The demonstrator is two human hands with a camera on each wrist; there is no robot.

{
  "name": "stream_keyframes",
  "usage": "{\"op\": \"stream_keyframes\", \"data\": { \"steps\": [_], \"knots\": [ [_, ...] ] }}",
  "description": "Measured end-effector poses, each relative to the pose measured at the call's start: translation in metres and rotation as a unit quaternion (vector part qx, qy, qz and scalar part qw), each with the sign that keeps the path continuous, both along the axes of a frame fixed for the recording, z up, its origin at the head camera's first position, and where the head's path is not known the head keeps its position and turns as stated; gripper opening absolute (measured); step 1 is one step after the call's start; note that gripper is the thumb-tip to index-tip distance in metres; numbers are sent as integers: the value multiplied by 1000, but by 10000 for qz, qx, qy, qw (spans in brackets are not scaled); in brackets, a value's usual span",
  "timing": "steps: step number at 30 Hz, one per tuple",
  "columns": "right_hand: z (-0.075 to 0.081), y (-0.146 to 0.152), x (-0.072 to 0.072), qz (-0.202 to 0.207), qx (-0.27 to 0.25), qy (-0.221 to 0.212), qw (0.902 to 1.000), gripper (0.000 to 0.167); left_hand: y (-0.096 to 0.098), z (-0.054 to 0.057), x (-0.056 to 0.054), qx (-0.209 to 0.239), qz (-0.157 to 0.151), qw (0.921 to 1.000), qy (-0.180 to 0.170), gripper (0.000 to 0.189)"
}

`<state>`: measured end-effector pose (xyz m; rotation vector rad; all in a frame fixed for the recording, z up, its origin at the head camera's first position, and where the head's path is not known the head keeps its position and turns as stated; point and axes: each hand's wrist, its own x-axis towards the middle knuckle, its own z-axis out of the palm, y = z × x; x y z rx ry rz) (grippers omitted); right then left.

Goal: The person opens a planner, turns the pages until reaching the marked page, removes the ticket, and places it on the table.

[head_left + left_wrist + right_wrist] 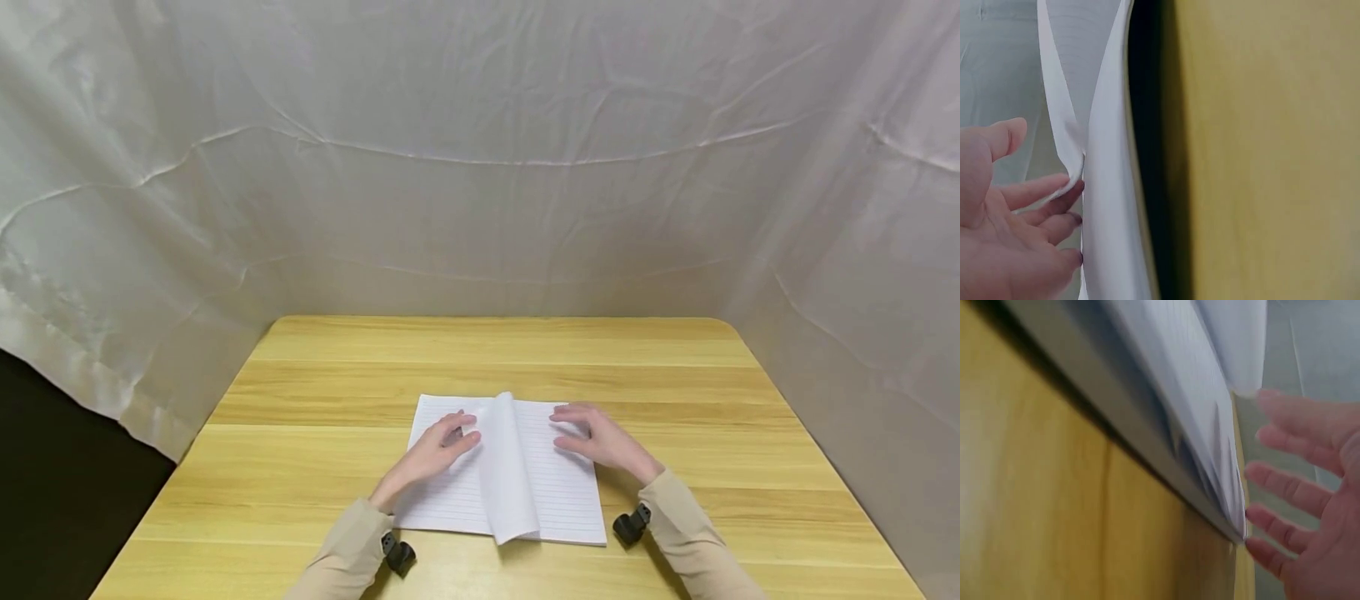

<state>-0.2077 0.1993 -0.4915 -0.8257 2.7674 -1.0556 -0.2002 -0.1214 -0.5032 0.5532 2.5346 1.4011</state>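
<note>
An open notebook (567,492) with lined white pages lies in front of me, one loose leaf (507,471) standing up and curling along its middle. Over the left-hand page is my left hand (433,452), its thumb held away from the fingers. In the left wrist view, the edge of a page (1060,119) bends down against these fingers (1063,228). My right hand (603,440) hovers at the right-hand page with fingers spread and nothing in them. The right wrist view shows its fingertips near the notebook's edge (1210,487).
The notebook rests on a wood-grain table (315,400). Pale grey cloth (510,225) hangs behind the table and along both sides. A small black device (398,555) sits at the left cuff, another black device (632,525) at the right cuff.
</note>
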Motion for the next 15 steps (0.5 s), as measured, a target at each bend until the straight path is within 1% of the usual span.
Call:
{"op": "stream_keyframes", "data": {
  "steps": [2,4,8,12,15],
  "knots": [
    [-1,4,-1,-116,54,10,9999,46,-2,1,1,-70,133,9999,-85,53],
    [-3,7,-2,-213,98,-72,9997,48,-4,3,1,-164,243,9994,-168,59],
    [-6,13,-4,-307,142,-167,9993,54,-7,4,2,-357,351,9985,-220,70],
    [-7,16,-7,-423,233,-254,9985,64,-11,5,2,-456,398,9978,-265,80],
    [-5,17,-9,-486,346,-354,9976,72,-13,5,2,-643,383,9968,-286,90]
  ]
}}
